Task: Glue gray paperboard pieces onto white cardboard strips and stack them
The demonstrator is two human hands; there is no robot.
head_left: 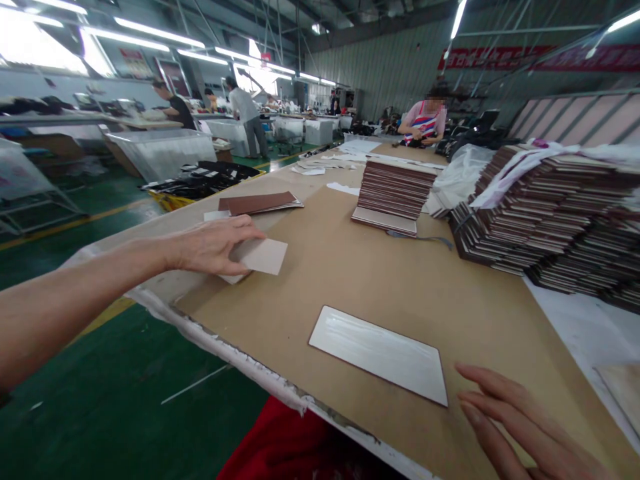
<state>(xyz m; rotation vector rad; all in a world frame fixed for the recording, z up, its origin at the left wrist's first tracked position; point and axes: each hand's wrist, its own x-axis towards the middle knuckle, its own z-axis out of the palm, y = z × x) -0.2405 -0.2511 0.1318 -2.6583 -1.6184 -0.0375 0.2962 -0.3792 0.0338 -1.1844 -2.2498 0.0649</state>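
Lying between both hands: pale panel (381, 352), touching neither.

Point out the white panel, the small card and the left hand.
white panel (380, 353): head view, its glossy middle.
card (267, 257): head view, bare right part.
left hand (210, 247): head view, back of hand.

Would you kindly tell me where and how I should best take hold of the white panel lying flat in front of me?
Probably its right short edge: the white panel lies flat on the table, so no face can be pinched. Come from the right, where the right hand is open beside it, and lift that edge with fingertips.
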